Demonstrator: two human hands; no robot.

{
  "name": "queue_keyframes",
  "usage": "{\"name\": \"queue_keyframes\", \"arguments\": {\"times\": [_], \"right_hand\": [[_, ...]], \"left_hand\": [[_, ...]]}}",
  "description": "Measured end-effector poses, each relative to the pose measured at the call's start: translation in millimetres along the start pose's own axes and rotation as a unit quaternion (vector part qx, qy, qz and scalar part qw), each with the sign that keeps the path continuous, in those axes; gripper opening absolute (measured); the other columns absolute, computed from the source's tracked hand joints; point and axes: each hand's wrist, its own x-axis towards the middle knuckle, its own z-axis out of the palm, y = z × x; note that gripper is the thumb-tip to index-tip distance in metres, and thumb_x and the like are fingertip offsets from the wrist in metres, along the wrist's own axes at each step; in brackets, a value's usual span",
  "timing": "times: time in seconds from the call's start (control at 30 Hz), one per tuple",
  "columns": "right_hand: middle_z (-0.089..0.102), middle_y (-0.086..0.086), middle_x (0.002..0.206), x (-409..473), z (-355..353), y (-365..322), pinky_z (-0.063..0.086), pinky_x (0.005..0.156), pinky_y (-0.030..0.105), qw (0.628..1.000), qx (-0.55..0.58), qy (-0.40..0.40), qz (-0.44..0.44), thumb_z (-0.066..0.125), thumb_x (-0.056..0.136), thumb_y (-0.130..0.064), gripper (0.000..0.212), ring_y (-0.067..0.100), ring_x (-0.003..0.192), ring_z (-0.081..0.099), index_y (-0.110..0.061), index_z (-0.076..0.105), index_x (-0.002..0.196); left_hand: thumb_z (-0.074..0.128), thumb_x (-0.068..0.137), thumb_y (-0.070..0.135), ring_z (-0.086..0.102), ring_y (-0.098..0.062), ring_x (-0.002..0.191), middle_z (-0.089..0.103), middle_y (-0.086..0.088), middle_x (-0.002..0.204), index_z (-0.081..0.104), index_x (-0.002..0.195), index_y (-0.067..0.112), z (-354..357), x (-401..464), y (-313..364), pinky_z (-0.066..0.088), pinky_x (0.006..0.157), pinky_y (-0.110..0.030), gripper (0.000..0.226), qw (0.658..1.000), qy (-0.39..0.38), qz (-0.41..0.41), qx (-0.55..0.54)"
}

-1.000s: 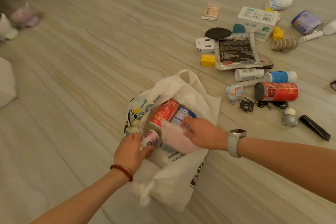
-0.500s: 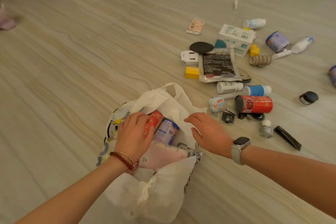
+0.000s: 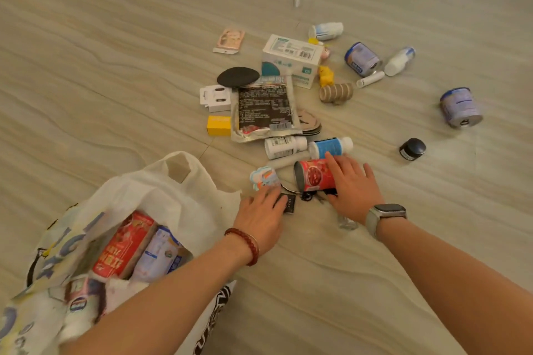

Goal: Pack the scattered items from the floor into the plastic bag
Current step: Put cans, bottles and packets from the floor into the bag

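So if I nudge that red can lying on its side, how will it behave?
The red can lies on its side on smooth floor, so it would probably roll. Your right hand rests on it, likely steadying it. It looks rigid, unlikely to dent.

The plastic bag (image 3: 184, 199) runs off the left and bottom edges, and stuff deep inside is blurry. The right hand (image 3: 353, 190) covers the red can's (image 3: 313, 176) far end, and print on the floor items is way too small to read.
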Motion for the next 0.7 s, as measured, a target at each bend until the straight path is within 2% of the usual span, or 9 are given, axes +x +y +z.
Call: {"name": "queue_keyframes", "arguments": {"times": [0.07,0.17,0.27,0.37,0.47,0.53,0.6,0.7], "right_hand": [[0.042,0.017,0.133,3,7,-3,0.031,0.101,0.052,0.999,-0.033,0.035,-0.017,0.065,0.075,-0.035,0.081,0.036,0.122,0.040,-0.018,0.024,0.142],[0.051,0.017,0.121,7,17,-2,0.038,0.094,0.053,0.995,-0.059,0.064,-0.042,0.074,0.065,-0.032,0.072,0.038,0.111,0.049,-0.013,0.044,0.128],[0.047,0.015,0.133,9,19,0,0.026,0.106,0.057,0.995,-0.048,0.066,-0.064,0.069,0.070,-0.026,0.066,0.035,0.127,0.041,-0.010,0.042,0.128],[0.048,0.011,0.131,9,18,-1,0.015,0.112,0.054,0.995,-0.022,0.053,-0.082,0.062,0.077,-0.029,0.062,0.031,0.125,0.042,-0.010,0.037,0.130],[0.056,0.011,0.119,5,11,-3,0.023,0.109,0.053,0.995,-0.004,0.064,-0.079,0.065,0.071,-0.041,0.065,0.031,0.115,0.050,-0.010,0.044,0.124],[0.058,0.011,0.115,1,1,-9,0.033,0.103,0.047,0.993,0.043,0.086,-0.068,0.064,0.070,-0.046,0.066,0.032,0.109,0.053,-0.009,0.047,0.121],[0.054,0.010,0.118,-2,-15,-24,0.039,0.095,0.039,0.989,0.110,0.082,-0.056,0.063,0.071,-0.050,0.071,0.027,0.108,0.050,-0.011,0.042,0.126],[0.054,0.006,0.117,-10,-41,-58,0.046,0.087,0.035,0.957,0.281,0.058,-0.035,0.068,0.068,-0.051,0.075,0.022,0.103,0.052,-0.015,0.040,0.127]], "left_hand": [[0.066,0.071,0.024,0.041,-0.032,0.129,0.049,-0.008,0.137,0.050,0.125,0.012,11,15,-1,0.045,0.091,-0.044,0.057,0.999,0.005,0.000,0.046],[0.077,0.055,0.025,0.060,-0.029,0.110,0.069,0.001,0.105,0.066,0.101,0.018,26,32,-3,0.051,0.082,-0.044,0.048,0.992,0.024,0.004,0.126],[0.079,0.054,0.022,0.063,-0.024,0.104,0.070,0.004,0.086,0.069,0.083,0.020,32,35,-2,0.042,0.094,-0.048,0.030,0.983,0.075,0.045,0.158],[0.079,0.045,0.036,0.063,-0.023,0.106,0.071,0.001,0.095,0.069,0.080,0.018,22,31,-5,0.046,0.092,-0.050,0.040,0.985,0.070,0.058,0.149],[0.073,0.058,0.030,0.059,-0.026,0.109,0.064,-0.004,0.110,0.062,0.101,0.014,-2,18,-13,0.045,0.095,-0.042,0.048,0.997,0.047,0.068,0.012],[0.064,0.073,0.023,0.054,-0.021,0.109,0.058,-0.004,0.117,0.051,0.117,0.014,-24,2,-22,0.042,0.096,-0.033,0.046,0.992,0.015,0.025,-0.123],[0.062,0.075,0.023,0.053,-0.017,0.107,0.055,-0.004,0.119,0.050,0.116,0.016,-49,-19,-35,0.044,0.093,-0.029,0.044,0.974,0.026,-0.016,-0.227],[0.055,0.063,0.042,0.047,-0.002,0.114,0.046,0.010,0.130,0.047,0.097,0.034,-89,-55,-59,0.038,0.099,-0.019,0.036,0.943,0.075,-0.041,-0.322]]}}
